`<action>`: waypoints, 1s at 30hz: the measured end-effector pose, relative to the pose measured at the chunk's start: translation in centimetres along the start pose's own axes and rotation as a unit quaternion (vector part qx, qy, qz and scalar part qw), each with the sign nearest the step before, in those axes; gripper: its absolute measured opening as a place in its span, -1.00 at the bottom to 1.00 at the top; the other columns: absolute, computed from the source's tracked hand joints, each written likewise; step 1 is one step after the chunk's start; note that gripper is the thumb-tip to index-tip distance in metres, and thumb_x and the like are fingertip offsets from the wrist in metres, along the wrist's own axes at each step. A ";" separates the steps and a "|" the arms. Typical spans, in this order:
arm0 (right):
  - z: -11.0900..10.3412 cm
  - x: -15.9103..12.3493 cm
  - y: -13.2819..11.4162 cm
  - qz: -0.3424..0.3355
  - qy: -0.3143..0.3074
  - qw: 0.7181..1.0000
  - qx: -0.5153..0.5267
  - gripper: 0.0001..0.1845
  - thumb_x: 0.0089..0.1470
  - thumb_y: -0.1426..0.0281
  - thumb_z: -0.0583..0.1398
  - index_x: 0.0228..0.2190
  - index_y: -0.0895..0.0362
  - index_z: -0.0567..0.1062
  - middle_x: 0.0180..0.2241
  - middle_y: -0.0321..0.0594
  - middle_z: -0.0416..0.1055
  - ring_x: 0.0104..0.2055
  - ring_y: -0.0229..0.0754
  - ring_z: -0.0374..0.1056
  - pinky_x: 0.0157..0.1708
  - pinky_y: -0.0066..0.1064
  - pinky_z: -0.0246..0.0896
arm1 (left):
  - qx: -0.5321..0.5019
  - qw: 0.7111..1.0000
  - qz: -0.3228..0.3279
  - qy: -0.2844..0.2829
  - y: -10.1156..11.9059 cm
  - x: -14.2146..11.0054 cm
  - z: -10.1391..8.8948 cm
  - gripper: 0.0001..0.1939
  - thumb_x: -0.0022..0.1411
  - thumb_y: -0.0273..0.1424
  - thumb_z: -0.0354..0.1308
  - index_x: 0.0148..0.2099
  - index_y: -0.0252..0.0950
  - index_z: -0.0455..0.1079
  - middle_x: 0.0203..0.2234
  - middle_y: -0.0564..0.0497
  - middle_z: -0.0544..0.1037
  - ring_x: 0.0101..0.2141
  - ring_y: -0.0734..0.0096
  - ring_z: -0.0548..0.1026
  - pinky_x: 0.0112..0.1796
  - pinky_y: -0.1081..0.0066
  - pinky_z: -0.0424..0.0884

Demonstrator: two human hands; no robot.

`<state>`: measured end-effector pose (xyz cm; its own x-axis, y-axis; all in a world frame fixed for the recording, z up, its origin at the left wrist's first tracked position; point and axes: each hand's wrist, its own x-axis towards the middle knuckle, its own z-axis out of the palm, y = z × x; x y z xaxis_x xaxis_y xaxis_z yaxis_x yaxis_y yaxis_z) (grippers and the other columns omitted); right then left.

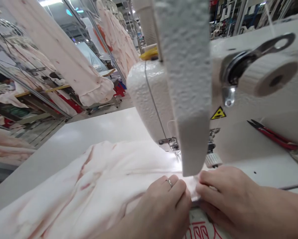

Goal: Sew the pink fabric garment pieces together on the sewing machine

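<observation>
Pale pink fabric (109, 166) lies bunched over the left side of the sewing machine bed and runs under the lit needle area. My left hand (166, 202), with a ring on one finger, is closed on the fabric just in front of the needle. Close beside it, my right hand (221, 196) pinches the fabric's edge between thumb and fingers. The white sewing machine (149, 96) rises directly above both hands, and its front arm hides part of the needle and presser foot.
Red-handled thread snips (273, 134) lie on the machine bed at the right. The white tabletop (89, 127) stretches behind the fabric. Pink garments (64, 56) hang from rails at the left, and a person (3, 79) sits far back on that side.
</observation>
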<state>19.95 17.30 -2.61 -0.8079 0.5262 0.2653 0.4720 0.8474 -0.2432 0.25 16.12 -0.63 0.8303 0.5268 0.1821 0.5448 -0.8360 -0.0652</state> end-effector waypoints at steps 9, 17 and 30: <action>-1.4 0.2 -0.3 -0.141 0.025 0.985 -0.098 -0.54 0.11 0.63 -0.22 -0.49 0.22 0.41 -0.52 -0.16 0.31 -0.56 -0.20 0.10 -0.61 -0.34 -0.04 | 0.027 0.998 0.035 -0.037 -0.7 -0.5 0.4 -0.90 0.12 -0.49 -0.09 -0.35 -0.33 0.25 -0.49 -0.01 0.29 -0.48 0.31 0.23 -0.44 0.31 0.29; -2.2 0.8 -0.7 -0.170 0.025 0.977 -0.130 -0.33 0.15 0.67 -0.36 -0.56 0.16 0.44 -0.48 -0.19 0.41 -0.57 -0.24 0.17 -0.58 -0.37 0.07 | -0.012 0.998 0.063 -0.002 -1.0 -0.7 0.7 -0.82 0.16 -0.56 -0.18 -0.35 -0.32 0.23 -0.49 0.02 0.24 -0.50 0.36 0.18 -0.47 0.34 0.25; -1.6 0.9 0.2 -0.016 -0.002 0.995 0.100 -0.77 0.08 0.58 -0.04 -0.43 0.19 0.38 -0.49 -0.19 0.36 -0.44 -0.25 0.29 -0.47 -0.42 0.18 | 0.097 0.990 0.062 0.082 0.5 -1.6 0.2 -0.83 0.12 -0.60 -0.07 -0.28 -0.33 0.31 -0.57 0.02 0.43 -0.58 0.36 0.37 -0.59 0.39 0.32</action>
<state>19.93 18.03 -0.89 -0.8229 0.4980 0.2734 0.3656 0.8326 -0.4161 -0.78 14.93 -1.09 0.8704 0.3766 0.3172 0.4656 -0.8392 -0.2811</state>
